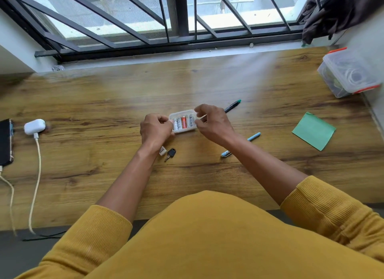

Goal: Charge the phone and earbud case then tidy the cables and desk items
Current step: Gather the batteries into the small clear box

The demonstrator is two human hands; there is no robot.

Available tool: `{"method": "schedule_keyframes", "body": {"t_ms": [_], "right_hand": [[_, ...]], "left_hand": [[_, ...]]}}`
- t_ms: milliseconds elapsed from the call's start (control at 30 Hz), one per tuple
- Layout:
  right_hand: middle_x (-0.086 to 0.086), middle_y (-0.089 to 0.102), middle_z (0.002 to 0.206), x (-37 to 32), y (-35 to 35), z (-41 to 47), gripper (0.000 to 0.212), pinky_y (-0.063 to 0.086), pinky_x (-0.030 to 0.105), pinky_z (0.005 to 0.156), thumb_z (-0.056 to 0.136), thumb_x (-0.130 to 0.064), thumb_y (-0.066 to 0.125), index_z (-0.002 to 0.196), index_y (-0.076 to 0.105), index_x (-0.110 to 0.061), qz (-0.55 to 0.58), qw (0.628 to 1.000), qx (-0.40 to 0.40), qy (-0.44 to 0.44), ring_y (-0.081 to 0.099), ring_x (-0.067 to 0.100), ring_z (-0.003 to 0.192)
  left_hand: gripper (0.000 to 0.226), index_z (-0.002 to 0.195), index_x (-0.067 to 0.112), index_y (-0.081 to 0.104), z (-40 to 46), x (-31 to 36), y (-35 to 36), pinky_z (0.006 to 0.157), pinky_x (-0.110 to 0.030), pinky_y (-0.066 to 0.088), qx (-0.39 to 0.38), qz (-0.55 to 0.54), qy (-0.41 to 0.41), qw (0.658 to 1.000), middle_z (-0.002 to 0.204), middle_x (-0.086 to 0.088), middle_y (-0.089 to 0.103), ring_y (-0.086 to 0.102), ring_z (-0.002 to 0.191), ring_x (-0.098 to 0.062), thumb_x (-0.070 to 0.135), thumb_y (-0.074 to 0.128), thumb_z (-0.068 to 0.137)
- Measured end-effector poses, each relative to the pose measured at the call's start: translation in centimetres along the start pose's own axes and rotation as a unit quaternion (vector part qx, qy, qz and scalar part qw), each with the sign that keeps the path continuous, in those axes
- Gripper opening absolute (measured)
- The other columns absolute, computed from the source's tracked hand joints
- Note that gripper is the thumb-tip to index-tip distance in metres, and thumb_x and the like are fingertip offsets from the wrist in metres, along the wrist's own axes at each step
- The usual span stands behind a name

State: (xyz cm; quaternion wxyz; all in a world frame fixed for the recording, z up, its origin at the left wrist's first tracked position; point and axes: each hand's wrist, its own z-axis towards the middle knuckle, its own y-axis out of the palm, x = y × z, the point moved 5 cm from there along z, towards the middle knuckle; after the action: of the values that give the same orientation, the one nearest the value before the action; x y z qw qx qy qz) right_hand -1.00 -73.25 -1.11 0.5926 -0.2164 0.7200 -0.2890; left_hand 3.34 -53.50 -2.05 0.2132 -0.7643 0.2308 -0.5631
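Your 2 hands meet at 1 small clear battery case [182, 122] in the middle of the wooden desk [104, 96]. Your left hand [155, 129] has its fingers curled onto the case's left end, and your right hand [212, 124] pinches its right end with thumb and fingertips bent inward. Inside you can count about 5 batteries [183, 122] side by side, 1 of them orange-red, the others pale.

Just below your left wrist lie 1 black-headed key [170, 154] and 1 small white piece [163, 150] beside it. You have 2 pens in view: 1 dark pen with a green cap [232, 106] behind your right hand and 1 light blue pen [254, 136] partly under your right forearm. 1 green sticky pad [313, 131] sits farther right, and 1 clear lidded box [349, 73] stands at the far right edge.

At the left edge, 1 phone [5, 141] and 1 white earbud case [34, 126] lie near each other, each with 1 white cable [37, 175] plugged in.
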Motion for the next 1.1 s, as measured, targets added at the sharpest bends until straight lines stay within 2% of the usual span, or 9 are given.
{"method": "schedule_keyframes", "body": {"t_ms": [67, 167, 267, 367, 467, 600, 733, 900, 1100], "right_hand": [[0.003, 0.071, 0.114, 0.3, -0.1, 0.0, 0.038, 0.061, 0.038, 0.092, 0.095, -0.016, 0.069, 0.132, 0.067, -0.014, 0.033, 0.999, -0.001, 0.019, 0.069, 0.017, 0.101], [-0.001, 0.071, 0.109, 1.0, -0.2, -0.1, 0.036, 0.063, 0.036, 0.087, 0.092, -0.019, 0.074, 0.127, 0.069, -0.022, 0.124, 0.990, 0.004, 0.072, 0.071, 0.015, 0.101], [0.001, 0.073, 0.106, 1.7, -0.7, -0.3, 0.035, 0.063, 0.043, 0.090, 0.092, -0.014, 0.074, 0.127, 0.071, -0.017, 0.194, 0.976, 0.013, 0.093, 0.072, 0.017, 0.101], [0.006, 0.074, 0.103, 2.2, -1.9, -0.8, 0.032, 0.065, 0.042, 0.085, 0.093, -0.010, 0.073, 0.125, 0.073, -0.010, 0.234, 0.968, 0.031, 0.090, 0.075, 0.019, 0.096], [0.011, 0.076, 0.103, 3.0, -3.2, -1.4, 0.026, 0.066, 0.039, 0.080, 0.093, -0.008, 0.073, 0.119, 0.075, -0.007, 0.250, 0.963, 0.040, 0.097, 0.077, 0.023, 0.096], [0.014, 0.077, 0.099, 4.5, -4.8, -2.8, 0.019, 0.066, 0.035, 0.073, 0.092, -0.008, 0.073, 0.110, 0.077, -0.008, 0.259, 0.960, 0.036, 0.098, 0.078, 0.023, 0.093], [0.011, 0.078, 0.093, 6.3, -6.2, -4.9, 0.012, 0.063, 0.029, 0.065, 0.090, -0.009, 0.075, 0.102, 0.078, -0.011, 0.263, 0.959, 0.036, 0.097, 0.078, 0.021, 0.088], [0.012, 0.077, 0.091, 8.6, -7.5, -8.2, 0.010, 0.066, 0.037, 0.068, 0.092, -0.009, 0.075, 0.101, 0.077, -0.012, 0.265, 0.959, 0.039, 0.095, 0.079, 0.022, 0.087], [0.002, 0.079, 0.092, 11.0, -8.3, -13.1, 0.009, 0.067, 0.036, 0.070, 0.095, -0.014, 0.075, 0.103, 0.077, -0.015, 0.240, 0.964, 0.065, 0.097, 0.078, 0.014, 0.087]], "left_hand": [[0.009, 0.104, 0.016, 0.076, -0.2, 0.1, -0.1, 0.065, -0.025, 0.065, 0.004, -0.007, 0.000, 1.000, 0.097, -0.001, 0.077, 0.077, 0.063, -0.008, 0.017, 0.078, 0.096], [0.010, 0.105, 0.014, 0.075, -0.6, 0.2, -0.2, 0.075, -0.034, 0.067, 0.004, -0.036, -0.015, 0.999, 0.099, -0.006, 0.077, 0.079, 0.069, -0.013, 0.013, 0.078, 0.095], [0.012, 0.105, 0.010, 0.075, -1.3, 0.6, -0.3, 0.079, -0.040, 0.067, -0.004, -0.106, -0.031, 0.994, 0.100, -0.010, 0.077, 0.080, 0.075, -0.018, 0.011, 0.079, 0.095], [0.013, 0.106, 0.007, 0.076, -2.6, 1.4, -0.2, 0.072, -0.034, 0.067, -0.001, -0.160, -0.024, 0.987, 0.096, -0.013, 0.078, 0.079, 0.076, -0.018, 0.011, 0.080, 0.094], [0.004, 0.100, 0.008, 0.078, -4.5, 2.3, 0.4, 0.068, -0.031, 0.066, 0.002, -0.198, -0.011, 0.980, 0.089, -0.012, 0.079, 0.078, 0.075, -0.019, 0.009, 0.077, 0.095], [0.011, 0.104, 0.002, 0.079, -6.9, 2.4, 2.3, 0.072, -0.035, 0.066, 0.003, -0.231, -0.019, 0.973, 0.093, -0.018, 0.080, 0.076, 0.077, -0.024, 0.008, 0.074, 0.096], [0.008, 0.102, 0.005, 0.080, -9.7, 2.3, 4.4, 0.070, -0.034, 0.067, 0.008, -0.242, -0.024, 0.970, 0.085, -0.013, 0.080, 0.074, 0.072, -0.019, 0.008, 0.075, 0.096], [0.010, 0.105, 0.006, 0.079, -13.1, 2.1, 6.6, 0.071, -0.035, 0.066, -0.013, -0.242, -0.024, 0.970, 0.091, -0.011, 0.081, 0.079, 0.079, -0.022, 0.010, 0.076, 0.097], [0.007, 0.105, 0.013, 0.077, -16.7, 1.8, 8.3, 0.070, -0.031, 0.066, -0.054, -0.215, 0.002, 0.975, 0.096, -0.006, 0.082, 0.081, 0.085, -0.021, 0.013, 0.075, 0.098]]}}
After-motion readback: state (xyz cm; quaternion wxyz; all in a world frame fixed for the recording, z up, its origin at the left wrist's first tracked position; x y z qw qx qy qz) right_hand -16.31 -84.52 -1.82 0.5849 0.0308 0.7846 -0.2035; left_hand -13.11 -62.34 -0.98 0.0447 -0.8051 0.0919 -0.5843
